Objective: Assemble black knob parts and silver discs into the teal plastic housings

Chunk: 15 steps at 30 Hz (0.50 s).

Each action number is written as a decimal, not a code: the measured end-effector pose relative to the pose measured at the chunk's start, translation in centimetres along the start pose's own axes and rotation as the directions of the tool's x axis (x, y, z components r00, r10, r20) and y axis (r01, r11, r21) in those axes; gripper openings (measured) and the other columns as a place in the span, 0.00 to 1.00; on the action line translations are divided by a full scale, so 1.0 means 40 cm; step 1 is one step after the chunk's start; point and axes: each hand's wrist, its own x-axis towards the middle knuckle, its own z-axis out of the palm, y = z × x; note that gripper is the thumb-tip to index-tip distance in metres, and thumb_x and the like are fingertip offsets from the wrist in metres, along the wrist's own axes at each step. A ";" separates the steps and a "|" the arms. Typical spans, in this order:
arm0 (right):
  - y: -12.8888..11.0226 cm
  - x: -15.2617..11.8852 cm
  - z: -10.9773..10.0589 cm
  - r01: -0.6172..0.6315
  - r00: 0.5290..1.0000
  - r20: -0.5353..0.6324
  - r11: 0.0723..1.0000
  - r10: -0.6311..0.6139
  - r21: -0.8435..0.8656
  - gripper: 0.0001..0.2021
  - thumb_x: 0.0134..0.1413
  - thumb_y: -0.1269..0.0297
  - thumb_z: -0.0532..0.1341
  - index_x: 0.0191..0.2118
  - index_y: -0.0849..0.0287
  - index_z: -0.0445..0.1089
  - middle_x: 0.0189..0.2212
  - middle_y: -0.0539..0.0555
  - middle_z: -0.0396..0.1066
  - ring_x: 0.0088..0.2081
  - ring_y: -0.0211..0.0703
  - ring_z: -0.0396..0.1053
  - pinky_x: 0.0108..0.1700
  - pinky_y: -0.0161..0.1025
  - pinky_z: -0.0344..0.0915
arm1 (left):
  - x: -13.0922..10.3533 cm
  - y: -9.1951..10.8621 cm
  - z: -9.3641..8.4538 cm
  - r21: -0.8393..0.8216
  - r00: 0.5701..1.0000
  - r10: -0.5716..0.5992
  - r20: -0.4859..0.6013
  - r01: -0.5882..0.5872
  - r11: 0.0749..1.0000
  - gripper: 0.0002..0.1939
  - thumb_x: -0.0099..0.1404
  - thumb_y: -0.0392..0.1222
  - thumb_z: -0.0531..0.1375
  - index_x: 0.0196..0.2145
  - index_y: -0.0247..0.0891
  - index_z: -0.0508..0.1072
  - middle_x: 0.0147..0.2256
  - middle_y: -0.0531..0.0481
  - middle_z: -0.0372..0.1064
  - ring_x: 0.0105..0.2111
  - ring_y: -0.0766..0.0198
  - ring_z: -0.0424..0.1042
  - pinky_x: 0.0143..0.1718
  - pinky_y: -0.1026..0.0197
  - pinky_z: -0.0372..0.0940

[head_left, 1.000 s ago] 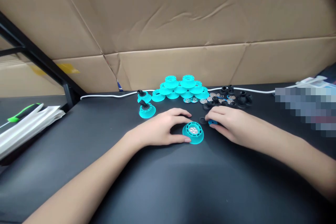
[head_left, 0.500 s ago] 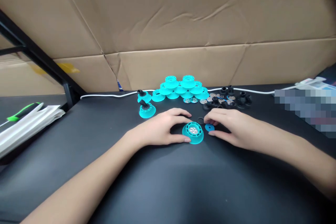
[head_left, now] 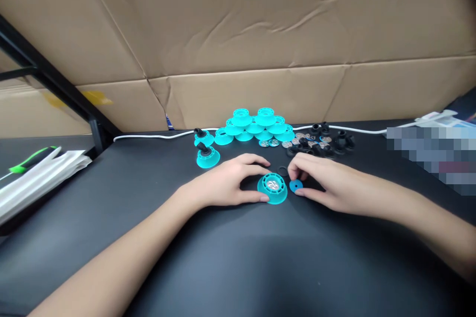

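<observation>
My left hand (head_left: 238, 181) is closed around the side of a turquoise flared ring (head_left: 272, 197), thumb at the front and fingers behind. The ring stands on the table, its narrow slotted rim up, with a silver metal disc (head_left: 273, 185) inside. Just to its right, my right hand (head_left: 316, 178) has a blue disc with a small centre hole (head_left: 296, 186) between thumb and fingertips. The disc is tilted up toward me. A thin black ring (head_left: 282, 171) lies flat behind the turquoise ring, near my right fingers.
Turquoise rings are stacked (head_left: 247, 126) at the back by the cardboard wall (head_left: 223, 94). Right of them lie several metal discs (head_left: 287, 144) and black fittings (head_left: 340, 142). Two turquoise rings with black fittings (head_left: 208, 157) stand left. A white cable (head_left: 156, 135) runs along the back.
My right fingers and the blue disc have shifted slightly toward me, and the disc has tilted up from its earlier position. My left hand stays on the turquoise ring.
</observation>
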 end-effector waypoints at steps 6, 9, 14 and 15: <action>-0.008 0.021 0.014 0.116 0.969 -0.228 0.991 -0.097 0.070 0.05 0.70 0.65 0.60 0.42 0.55 0.74 0.44 0.56 0.73 0.40 0.44 0.74 0.43 0.43 0.75 | 0.000 0.000 0.000 -0.001 1.000 -0.005 0.001 0.005 1.000 0.26 0.69 0.55 0.69 0.60 0.42 0.77 0.67 0.41 0.67 0.66 0.48 0.68 0.68 0.48 0.65; -0.021 0.027 0.021 0.161 0.930 -0.348 0.982 -0.118 0.096 0.05 0.68 0.64 0.64 0.43 0.55 0.79 0.47 0.57 0.75 0.41 0.45 0.77 0.41 0.42 0.77 | 0.001 0.004 -0.001 -0.006 1.000 -0.004 0.001 0.004 1.000 0.26 0.69 0.54 0.69 0.61 0.42 0.77 0.66 0.41 0.67 0.66 0.48 0.69 0.68 0.48 0.65; -0.041 0.028 0.040 0.256 0.913 -0.352 0.961 -0.207 0.099 0.07 0.68 0.68 0.65 0.48 0.53 0.81 0.48 0.57 0.77 0.45 0.45 0.78 0.49 0.44 0.78 | 0.003 0.008 -0.004 -0.024 1.000 0.000 -0.002 0.000 1.000 0.25 0.69 0.54 0.69 0.60 0.44 0.78 0.65 0.42 0.68 0.65 0.49 0.69 0.67 0.49 0.66; -0.043 0.028 0.045 0.269 0.909 -0.351 0.960 -0.224 0.083 0.08 0.69 0.68 0.65 0.48 0.53 0.81 0.48 0.57 0.78 0.46 0.45 0.78 0.50 0.44 0.77 | 0.004 0.008 -0.004 -0.027 1.000 -0.002 -0.003 0.002 1.000 0.24 0.69 0.54 0.69 0.60 0.44 0.78 0.65 0.42 0.68 0.65 0.49 0.69 0.67 0.48 0.66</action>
